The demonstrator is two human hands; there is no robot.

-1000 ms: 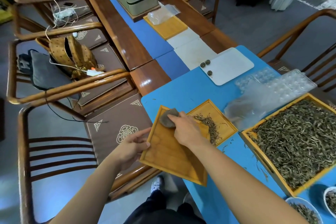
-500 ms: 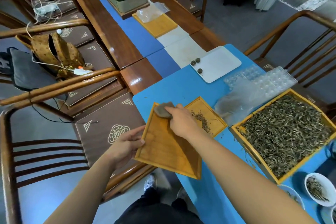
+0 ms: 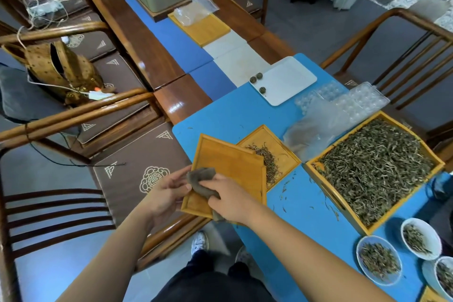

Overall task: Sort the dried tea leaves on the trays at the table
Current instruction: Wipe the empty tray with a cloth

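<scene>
An empty bamboo tray juts over the left edge of the blue table, tilted. My left hand grips its left rim. My right hand presses a grey-brown cloth onto the tray's near left corner. Partly under this tray lies a second small bamboo tray with a little heap of dried tea leaves. At the right stands a large bamboo tray full of dried tea leaves.
Three white bowls of tea leaves stand at the near right. A white tray with three tea balls, clear plastic moulds and a plastic bag lie farther back. Wooden chairs line both sides. Loose leaves dot the table.
My right hand has drawn the cloth from the tray's far corner down to its near left corner. My left hand still holds the tray. The view has shifted right, showing the bowls.
</scene>
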